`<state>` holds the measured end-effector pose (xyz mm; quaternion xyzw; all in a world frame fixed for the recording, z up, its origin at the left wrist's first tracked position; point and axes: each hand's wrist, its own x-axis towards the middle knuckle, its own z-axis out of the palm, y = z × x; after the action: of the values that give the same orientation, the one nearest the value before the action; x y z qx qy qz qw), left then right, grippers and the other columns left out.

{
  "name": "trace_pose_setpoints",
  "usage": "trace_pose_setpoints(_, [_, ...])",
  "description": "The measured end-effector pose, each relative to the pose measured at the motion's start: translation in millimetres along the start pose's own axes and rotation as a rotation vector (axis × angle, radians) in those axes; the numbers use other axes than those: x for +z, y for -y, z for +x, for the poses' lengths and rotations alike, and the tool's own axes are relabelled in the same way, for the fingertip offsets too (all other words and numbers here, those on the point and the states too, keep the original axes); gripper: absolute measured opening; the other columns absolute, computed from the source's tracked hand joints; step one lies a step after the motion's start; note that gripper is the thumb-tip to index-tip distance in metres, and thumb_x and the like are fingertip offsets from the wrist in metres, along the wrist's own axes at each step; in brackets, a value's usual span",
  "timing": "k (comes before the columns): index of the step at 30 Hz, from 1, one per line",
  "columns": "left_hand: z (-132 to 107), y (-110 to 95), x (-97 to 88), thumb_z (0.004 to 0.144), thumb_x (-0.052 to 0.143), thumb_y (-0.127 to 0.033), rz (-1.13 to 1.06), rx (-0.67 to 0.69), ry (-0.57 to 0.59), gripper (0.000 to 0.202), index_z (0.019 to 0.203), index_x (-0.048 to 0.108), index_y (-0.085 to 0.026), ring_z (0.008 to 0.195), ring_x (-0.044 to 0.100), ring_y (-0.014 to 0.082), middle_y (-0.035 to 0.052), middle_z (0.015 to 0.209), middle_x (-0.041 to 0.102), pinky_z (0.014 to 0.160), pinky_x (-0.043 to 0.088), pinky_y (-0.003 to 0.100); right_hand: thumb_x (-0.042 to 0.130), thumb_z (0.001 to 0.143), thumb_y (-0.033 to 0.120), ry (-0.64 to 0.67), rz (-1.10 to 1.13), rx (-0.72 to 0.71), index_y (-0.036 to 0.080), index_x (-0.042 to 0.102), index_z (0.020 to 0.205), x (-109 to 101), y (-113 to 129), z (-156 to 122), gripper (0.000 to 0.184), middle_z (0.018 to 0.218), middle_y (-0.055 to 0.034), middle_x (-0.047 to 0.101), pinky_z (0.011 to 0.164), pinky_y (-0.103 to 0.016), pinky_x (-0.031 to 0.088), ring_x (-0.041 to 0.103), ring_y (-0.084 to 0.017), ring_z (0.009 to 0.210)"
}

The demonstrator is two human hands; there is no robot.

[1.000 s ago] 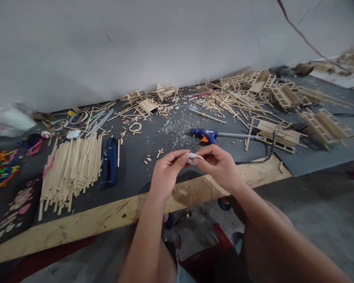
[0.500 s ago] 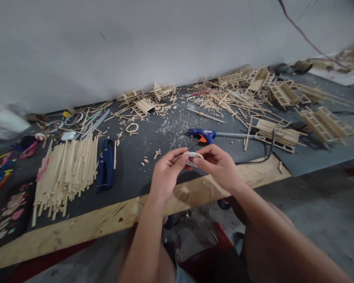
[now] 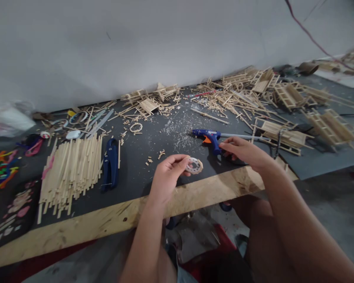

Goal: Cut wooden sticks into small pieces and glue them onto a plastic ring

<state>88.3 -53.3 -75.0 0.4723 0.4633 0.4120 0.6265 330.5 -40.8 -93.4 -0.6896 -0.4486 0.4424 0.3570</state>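
A small wooden ring (image 3: 198,168) with a white ring-shaped piece against it is pinched at its left side between the thumb and fingers of my left hand (image 3: 172,169), above the front part of the table. My right hand (image 3: 243,151) is at the handle of a blue glue gun (image 3: 208,135) with an orange trigger. Its fingers are slightly bent and apart, the tips right by the handle, not wrapped round it. The glue gun lies on the table with a long glue stick (image 3: 244,136) out of its back. Another ring of small sticks (image 3: 136,127) lies farther back.
At left lie a pile of wooden sticks (image 3: 72,173), a blue cutter (image 3: 110,165) and a dark phone-like case (image 3: 16,210). Small wooden structures (image 3: 286,133) and loose sticks (image 3: 224,103) cover the right and back. Glue scraps surround the gun's nozzle. A wooden board (image 3: 106,214) edges the table.
My right hand has let go of the ring and moved right to the glue gun's handle. My left hand keeps the ring, now tilted and more visible. The view has shifted slightly.
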Motion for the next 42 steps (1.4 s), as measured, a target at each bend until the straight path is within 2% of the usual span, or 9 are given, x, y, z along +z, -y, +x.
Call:
trace_pose_setpoints(3, [-4.0, 0.5, 3.2, 0.074, 0.064, -0.036, 0.069, -0.033, 0.051, 0.023, 0.087, 0.067, -0.018, 0.064, 0.06, 0.0122, 0.0045, 0.077, 0.068, 0.061, 0.05, 0.025, 0.066, 0.067, 0.046, -0.009, 0.032, -0.039, 0.022, 0.053, 0.084, 17.9, 2.0, -0.6, 0.032, 0.06, 0.0035, 0.056, 0.049, -0.025, 0.037, 0.048, -0.011, 0.051])
trace_pose_setpoints(7, [-4.8, 1.6, 2.9, 0.074, 0.064, -0.037, 0.078, -0.035, 0.056, 0.023, 0.087, 0.068, -0.019, 0.063, 0.059, 0.012, 0.0038, 0.075, 0.068, 0.061, 0.049, 0.025, 0.07, 0.061, 0.035, -0.183, 0.185, -0.101, 0.024, 0.044, 0.089, 42.6, 1.5, 4.9, 0.04, 0.068, 0.0055, 0.055, 0.053, -0.026, 0.04, 0.052, -0.012, 0.056])
trace_pose_setpoints(9, [-3.5, 1.9, -0.6, 0.074, 0.064, -0.037, 0.075, -0.022, 0.039, 0.023, 0.088, 0.067, -0.019, 0.062, 0.059, 0.0116, 0.0035, 0.075, 0.068, 0.061, 0.049, 0.025, 0.072, 0.056, 0.029, -0.202, 0.256, -0.082, 0.023, 0.044, 0.094, 47.0, 2.3, 6.4, 0.047, 0.071, 0.0056, 0.056, 0.055, -0.026, 0.04, 0.053, -0.012, 0.058])
trace_pose_setpoints(13, [-0.1, 1.9, -10.6, 0.073, 0.065, -0.038, 0.051, 0.013, -0.004, 0.025, 0.089, 0.067, -0.019, 0.064, 0.058, 0.0116, 0.0035, 0.078, 0.068, 0.061, 0.049, 0.024, 0.073, 0.054, 0.021, -0.05, 0.336, -0.063, 0.02, 0.053, 0.093, 43.6, 8.4, -0.6, 0.044, 0.071, 0.0047, 0.058, 0.057, -0.024, 0.041, 0.053, -0.011, 0.061])
trace_pose_setpoints(18, [3.7, 1.7, -20.6, 0.072, 0.065, -0.039, -0.01, -0.002, -0.056, 0.026, 0.089, 0.067, -0.019, 0.069, 0.059, 0.0137, 0.0037, 0.081, 0.067, 0.061, 0.05, 0.025, 0.073, 0.062, 0.029, 0.074, 0.632, 0.014, 0.021, 0.059, 0.088, 39.4, 18.5, -17.6, 0.03, 0.066, 0.0053, 0.054, 0.057, -0.026, 0.048, 0.051, -0.009, 0.056])
trace_pose_setpoints(21, [4.7, 1.7, -23.5, 0.073, 0.066, -0.036, -0.069, 0.015, -0.076, 0.022, 0.087, 0.068, -0.019, 0.067, 0.059, 0.0122, 0.003, 0.08, 0.067, 0.059, 0.049, 0.024, 0.073, 0.064, 0.029, 0.117, 0.711, 0.021, 0.021, 0.063, 0.083, 39.2, 21.4, -25.5, 0.023, 0.072, 0.0027, 0.057, 0.057, -0.026, 0.051, 0.056, -0.011, 0.063])
trace_pose_setpoints(25, [4.9, 1.3, -24.3, 0.074, 0.065, -0.034, -0.131, 0.041, -0.094, 0.02, 0.086, 0.068, -0.019, 0.065, 0.058, 0.0114, 0.0024, 0.078, 0.067, 0.058, 0.048, 0.023, 0.075, 0.062, 0.022, 0.214, 0.684, -0.09, 0.019, 0.064, 0.078, 40.1, 20.2, -34.2, 0.02, 0.089, -0.0027, 0.064, 0.058, -0.024, 0.05, 0.062, -0.018, 0.082])
trace_pose_setpoints(32, [5.2, -1.7, -22.2, 0.074, 0.066, -0.033, -0.17, 0.069, -0.091, 0.017, 0.084, 0.068, -0.019, 0.062, 0.058, 0.0104, 0.0016, 0.074, 0.067, 0.058, 0.047, 0.022, 0.069, 0.068, 0.028, 0.307, 0.474, -0.146, 0.016, 0.059, 0.064, 44.8, 18.1, -41.8, 0.016, 0.055, 0.001, 0.058, 0.04, -0.023, 0.039, 0.052, -0.01, 0.043])
trace_pose_setpoints(42, [4.0, -1.3, -21.9, 0.074, 0.066, -0.031, -0.156, 0.093, -0.078, 0.016, 0.086, 0.069, -0.021, 0.065, 0.058, 0.0106, 0.0014, 0.075, 0.068, 0.061, 0.047, 0.022, 0.065, 0.065, 0.025, 0.287, 0.328, -0.103, 0.017, 0.053, 0.062, 48.4, 12.7, -39.6, 0.015, 0.052, 0.0047, 0.051, 0.04, -0.024, 0.037, 0.055, -0.013, 0.039])
